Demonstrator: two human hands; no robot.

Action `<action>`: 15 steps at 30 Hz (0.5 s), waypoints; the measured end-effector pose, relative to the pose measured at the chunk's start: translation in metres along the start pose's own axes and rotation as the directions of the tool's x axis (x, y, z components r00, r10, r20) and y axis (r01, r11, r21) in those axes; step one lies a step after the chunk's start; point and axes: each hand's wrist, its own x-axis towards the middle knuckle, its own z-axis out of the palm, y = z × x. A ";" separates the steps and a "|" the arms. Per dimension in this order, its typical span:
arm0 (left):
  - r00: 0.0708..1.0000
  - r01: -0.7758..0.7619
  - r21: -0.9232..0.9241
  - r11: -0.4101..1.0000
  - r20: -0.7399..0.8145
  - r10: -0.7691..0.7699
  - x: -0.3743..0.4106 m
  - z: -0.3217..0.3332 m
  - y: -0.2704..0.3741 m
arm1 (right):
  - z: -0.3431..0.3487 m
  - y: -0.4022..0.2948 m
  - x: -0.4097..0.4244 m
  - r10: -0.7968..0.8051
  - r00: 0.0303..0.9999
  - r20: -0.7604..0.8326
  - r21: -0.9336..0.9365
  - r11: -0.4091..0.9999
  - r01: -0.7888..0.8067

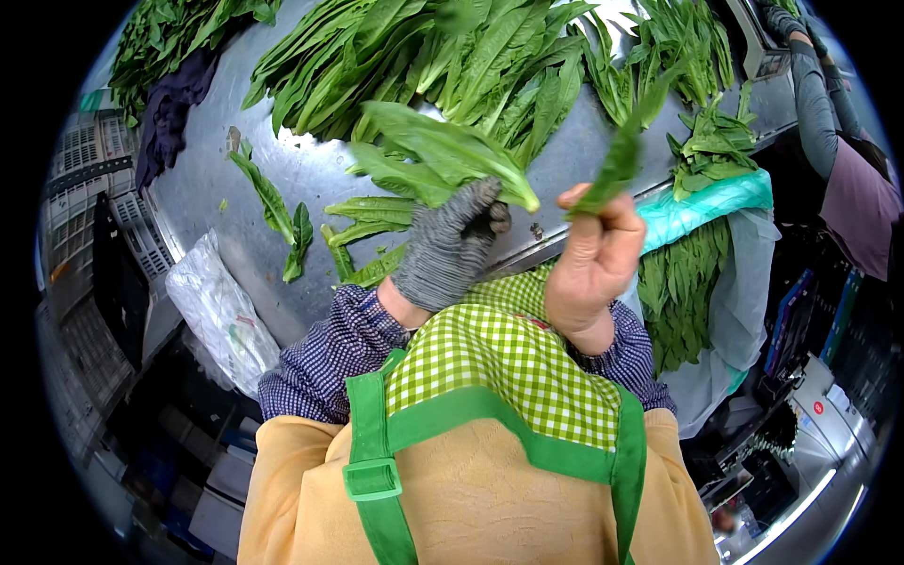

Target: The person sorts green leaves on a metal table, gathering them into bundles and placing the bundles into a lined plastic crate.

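Observation:
My left hand [455,233], in a grey knit glove, grips a small bunch of long-leaf lettuce [452,152] just above the steel table. The pale cut stem end of the bunch points right, towards my other hand. Bare, my right hand [597,261] pinches a single green leaf [614,169] between thumb and fingers; the leaf stands up and is blurred. Loose leaves [371,219] lie on the table beside and partly behind the glove. Beyond both hands spreads a large heap of the same long-leaf greens [487,63].
Right of me hangs a plastic-lined bag [748,282] packed with greens, a small pile [717,145] above its turquoise rim. A white plastic bag [222,311] lies at the table's left edge, near a dark cloth [173,116]. At upper right, another person's gloved hand [784,25] reaches in.

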 end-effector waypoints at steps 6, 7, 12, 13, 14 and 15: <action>0.999 -0.030 -0.197 0.980 -0.024 0.026 -0.007 -0.011 0.034 | -0.021 -0.001 0.011 0.395 0.867 0.303 -0.196 0.916 -0.349; 0.999 -0.037 -0.174 0.984 -0.027 0.033 -0.008 -0.011 0.036 | -0.023 0.000 0.008 0.475 0.767 0.431 -0.357 0.870 -0.339; 1.000 0.030 -0.079 0.996 0.005 -0.030 -0.008 -0.014 0.030 | -0.018 -0.001 -0.001 0.547 0.691 0.474 -0.277 0.837 -0.472; 0.999 0.050 -0.081 0.995 0.011 -0.049 -0.009 -0.012 0.028 | -0.017 -0.004 0.003 0.550 0.708 0.443 -0.219 0.832 -0.510; 0.998 0.069 -0.082 0.994 0.016 -0.068 -0.010 -0.010 0.026 | -0.017 -0.006 0.007 0.556 0.723 0.410 -0.159 0.824 -0.543; 0.997 0.072 -0.062 0.995 0.021 -0.071 -0.010 -0.008 0.026 | -0.016 -0.009 0.012 0.559 0.738 0.377 -0.095 0.816 -0.570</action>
